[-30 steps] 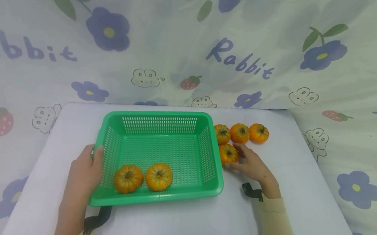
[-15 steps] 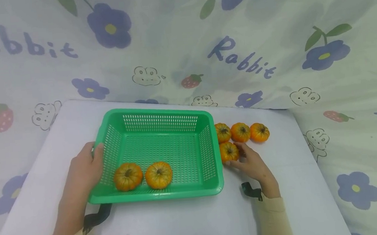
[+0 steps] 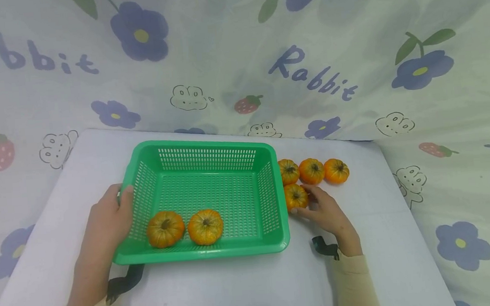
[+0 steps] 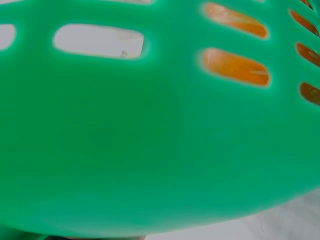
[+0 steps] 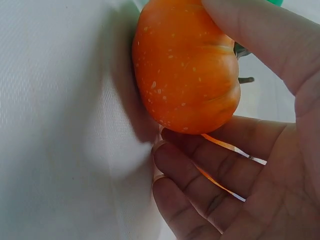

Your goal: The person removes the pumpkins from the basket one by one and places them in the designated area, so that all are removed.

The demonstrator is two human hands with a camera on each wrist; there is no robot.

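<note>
On the left my left hand [image 3: 107, 224] holds the side rim of a green plastic basket [image 3: 205, 255], thumb over the edge. The basket wall [image 4: 115, 145] fills the left wrist view, with orange showing through its slots. Inside, near the front, sit two mini pumpkins, one at the left [image 3: 165, 229] and one beside it [image 3: 205, 227]. Just outside the right wall, my right hand [image 3: 329, 213] grips another mini pumpkin [image 3: 295, 197] between thumb and fingers. In the right wrist view this orange pumpkin [image 5: 187, 75] stands close to the white cloth, its stem toward the palm.
Behind the right hand, three more mini pumpkins stand in a row: one partly behind the basket wall [image 3: 288, 171], a middle one [image 3: 311, 171] and a right one [image 3: 336, 171]. A white cloth [image 3: 238, 293] covers the table. A patterned curtain [image 3: 220, 54] hangs behind it.
</note>
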